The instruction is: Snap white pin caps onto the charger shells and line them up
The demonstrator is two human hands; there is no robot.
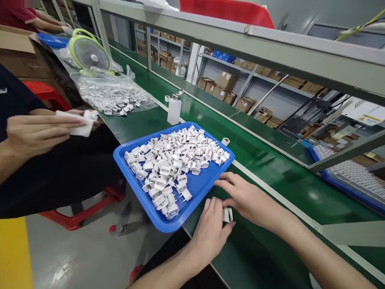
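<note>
My left hand (pixel 211 230) is closed around a white plug casing (pixel 227 215), whose hollow end faces right. Just above it is my right hand (pixel 240 193), fingers apart and reaching toward the tray's corner; its thumb is close to the casing, and I cannot tell whether they touch. Beyond both hands lies a blue tray (pixel 200 182) heaped with many small white plug casings (pixel 168 162), some showing two pins. One loose casing (pixel 225 141) stands by the tray's right corner on the green bench.
At left, a co-worker's hand (pixel 39 130) holds a white cloth and a white piece. A pump bottle (pixel 174 109) stands behind the tray. Further off are a plastic bag of plugs (pixel 111 94) and a green fan (pixel 90 54). A metal frame rail (pixel 240 40) crosses above the bench.
</note>
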